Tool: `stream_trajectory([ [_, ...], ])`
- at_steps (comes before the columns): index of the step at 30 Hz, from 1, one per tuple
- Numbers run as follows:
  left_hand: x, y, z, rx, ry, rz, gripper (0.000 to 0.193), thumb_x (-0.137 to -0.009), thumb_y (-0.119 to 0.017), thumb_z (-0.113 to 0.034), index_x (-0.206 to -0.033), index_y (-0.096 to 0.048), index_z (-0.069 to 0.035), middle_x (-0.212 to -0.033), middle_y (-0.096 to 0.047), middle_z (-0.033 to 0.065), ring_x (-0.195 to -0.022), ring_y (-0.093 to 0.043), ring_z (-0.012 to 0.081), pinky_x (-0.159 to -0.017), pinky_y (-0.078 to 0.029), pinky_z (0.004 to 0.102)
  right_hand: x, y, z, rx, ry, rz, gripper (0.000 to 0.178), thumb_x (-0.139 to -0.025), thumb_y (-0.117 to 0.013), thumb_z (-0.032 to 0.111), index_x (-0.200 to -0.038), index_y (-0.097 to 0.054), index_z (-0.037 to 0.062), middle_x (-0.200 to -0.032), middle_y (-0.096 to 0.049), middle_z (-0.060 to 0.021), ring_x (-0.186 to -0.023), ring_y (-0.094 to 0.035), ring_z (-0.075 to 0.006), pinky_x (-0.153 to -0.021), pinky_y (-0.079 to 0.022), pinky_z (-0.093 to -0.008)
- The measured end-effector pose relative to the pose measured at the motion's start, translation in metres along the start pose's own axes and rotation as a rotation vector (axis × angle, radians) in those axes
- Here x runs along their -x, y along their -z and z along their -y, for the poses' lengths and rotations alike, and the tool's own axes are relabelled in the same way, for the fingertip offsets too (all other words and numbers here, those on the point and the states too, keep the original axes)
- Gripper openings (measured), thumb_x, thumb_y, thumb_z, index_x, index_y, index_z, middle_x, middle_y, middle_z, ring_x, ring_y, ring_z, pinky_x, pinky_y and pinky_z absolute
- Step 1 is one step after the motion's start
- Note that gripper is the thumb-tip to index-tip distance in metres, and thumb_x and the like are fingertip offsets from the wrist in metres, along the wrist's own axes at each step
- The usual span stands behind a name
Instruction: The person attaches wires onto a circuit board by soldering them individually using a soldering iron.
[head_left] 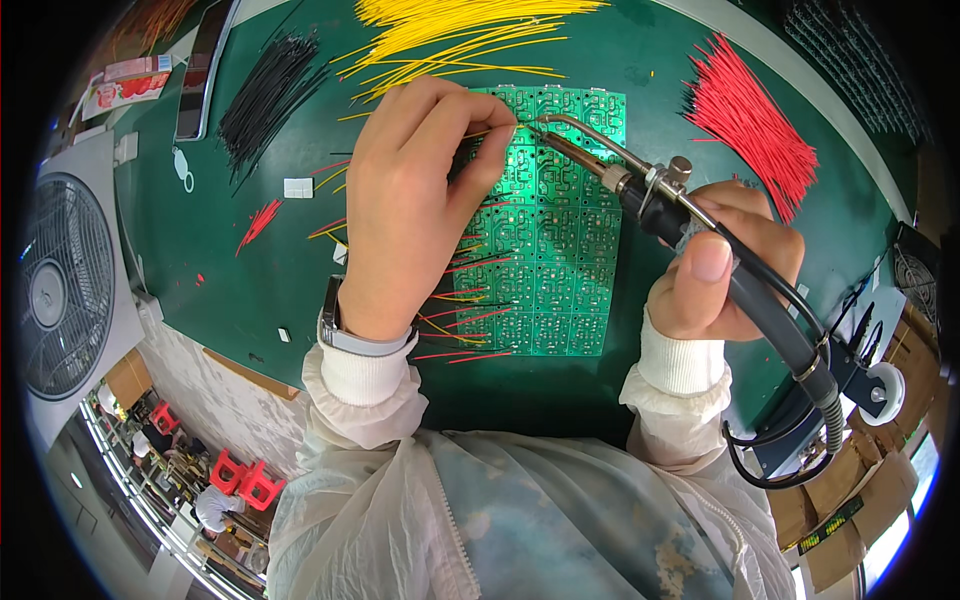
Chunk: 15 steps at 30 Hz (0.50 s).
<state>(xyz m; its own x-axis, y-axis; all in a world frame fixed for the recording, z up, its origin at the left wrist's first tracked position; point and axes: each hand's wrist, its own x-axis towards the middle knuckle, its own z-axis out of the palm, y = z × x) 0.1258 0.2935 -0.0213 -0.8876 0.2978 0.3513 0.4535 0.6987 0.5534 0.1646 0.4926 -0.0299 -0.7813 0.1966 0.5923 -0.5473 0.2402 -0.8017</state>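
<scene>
My left hand [405, 190] is over the upper left part of a green circuit board panel [575, 240], thumb and forefinger pinched on a thin yellow wire [483, 134]. Its end meets the board near the fingertips. In my right hand [725, 265] is a soldering iron [765, 300] with a thin curved metal feed tube [592, 132] clamped alongside. The iron's tip and the tube's end come together at the board, just right of my left fingertips. Short red, black and yellow wires [465, 312] stick out from the panel's left side.
Yellow wires [450, 35] lie at the back, black wires [268, 100] at left, red wires [755, 125] at right. A phone [205, 70] rests back left, near a fan [68, 290]. A soldering wire feeder with a white spool [886, 392] stands at right.
</scene>
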Motion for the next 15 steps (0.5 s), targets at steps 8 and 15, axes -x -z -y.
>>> stream_trajectory([
  [8,-0.0005,0.0002,-0.0006,-0.041,-0.019,-0.001,0.014,-0.080,-0.070,0.004,-0.092,-0.064,0.000,-0.090,-0.063,0.0075,-0.079,-0.061,0.0207,-0.070,-0.050,0.0298,-0.0023,0.0005,-0.0004,0.027,0.005,0.015,0.028,-0.085,-0.073,0.018,-0.091,-0.054,-0.0014,-0.074,-0.067,-0.0142,-0.060,-0.062,-0.0190,-0.054,-0.051,-0.0304],
  [15,-0.0024,-0.0046,-0.0008,0.007,-0.033,-0.066,0.017,-0.073,-0.073,0.001,-0.085,-0.062,-0.004,-0.083,-0.059,0.0073,-0.077,-0.058,0.0275,-0.067,-0.046,0.0374,-0.0042,0.0006,-0.0011,0.021,0.012,0.021,0.027,-0.085,-0.073,0.018,-0.090,-0.054,-0.0018,-0.072,-0.066,-0.0132,-0.060,-0.062,-0.0194,-0.055,-0.052,-0.0309],
])
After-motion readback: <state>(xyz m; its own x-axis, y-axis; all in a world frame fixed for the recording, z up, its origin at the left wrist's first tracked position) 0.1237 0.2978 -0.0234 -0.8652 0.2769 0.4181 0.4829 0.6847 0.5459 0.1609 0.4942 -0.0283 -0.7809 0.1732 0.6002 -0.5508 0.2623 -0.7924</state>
